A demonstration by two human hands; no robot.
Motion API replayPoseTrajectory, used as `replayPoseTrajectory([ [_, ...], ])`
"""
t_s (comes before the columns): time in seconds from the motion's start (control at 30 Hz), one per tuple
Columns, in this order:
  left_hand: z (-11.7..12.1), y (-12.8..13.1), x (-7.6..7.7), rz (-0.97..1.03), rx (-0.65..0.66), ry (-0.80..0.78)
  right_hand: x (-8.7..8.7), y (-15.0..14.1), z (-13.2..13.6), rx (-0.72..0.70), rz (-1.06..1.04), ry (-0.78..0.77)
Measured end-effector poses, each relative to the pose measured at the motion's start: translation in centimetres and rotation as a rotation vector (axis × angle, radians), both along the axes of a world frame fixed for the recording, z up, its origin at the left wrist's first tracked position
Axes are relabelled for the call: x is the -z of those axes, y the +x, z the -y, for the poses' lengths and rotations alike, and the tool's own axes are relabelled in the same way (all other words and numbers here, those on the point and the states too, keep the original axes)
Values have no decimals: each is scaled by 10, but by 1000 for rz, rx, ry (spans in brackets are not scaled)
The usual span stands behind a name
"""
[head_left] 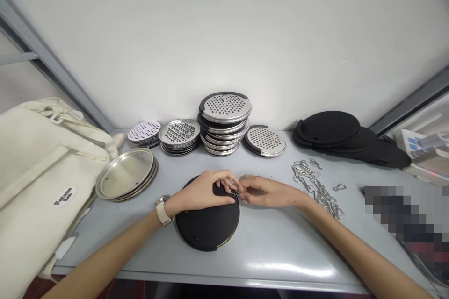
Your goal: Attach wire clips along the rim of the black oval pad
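A round black disc (pixel 206 229) with a small hole near its lower edge lies at the front middle of the table. My left hand (pixel 205 191), with a watch at the wrist, grips the upper edge of this disc, thumb on top. Between the fingertips of my right hand (pixel 264 191) is a small silver carabiner (pixel 234 192), pinched at the disc's upper right edge. The fingers partly cover the carabiner, so I cannot tell whether it passes through the disc. Several loose carabiners (pixel 324 196) lie in a pile right of my right hand.
Stacked round graters (pixel 228 107) stand along the wall, with a lower grater stack (pixel 179 133) beside them. Metal discs (pixel 126 175) are piled at left, near a cream bag (pixel 66 163). Black round covers (pixel 329 128) lie at back right. A blurred-out object (pixel 410 224) is at far right.
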State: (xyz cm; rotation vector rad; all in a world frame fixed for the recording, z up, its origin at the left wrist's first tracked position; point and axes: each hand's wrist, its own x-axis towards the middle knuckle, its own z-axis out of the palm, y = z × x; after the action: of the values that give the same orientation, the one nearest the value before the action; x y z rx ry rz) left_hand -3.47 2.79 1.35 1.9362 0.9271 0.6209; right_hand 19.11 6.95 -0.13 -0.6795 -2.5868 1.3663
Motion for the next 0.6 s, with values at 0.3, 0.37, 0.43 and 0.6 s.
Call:
replayPoseTrajectory([
  [0.3,0,1,4,-5,24,2,-1,3,0,-1,8,-8],
  [0.37,0,1,5,2,23,5,0,1,0,3,-1,14],
  [0.43,0,0,5,7,17,3,1,-2,1,13,-3,43],
  [0.6,1,-2,4,4,9,-24,-2,-7,7,41,14,91],
])
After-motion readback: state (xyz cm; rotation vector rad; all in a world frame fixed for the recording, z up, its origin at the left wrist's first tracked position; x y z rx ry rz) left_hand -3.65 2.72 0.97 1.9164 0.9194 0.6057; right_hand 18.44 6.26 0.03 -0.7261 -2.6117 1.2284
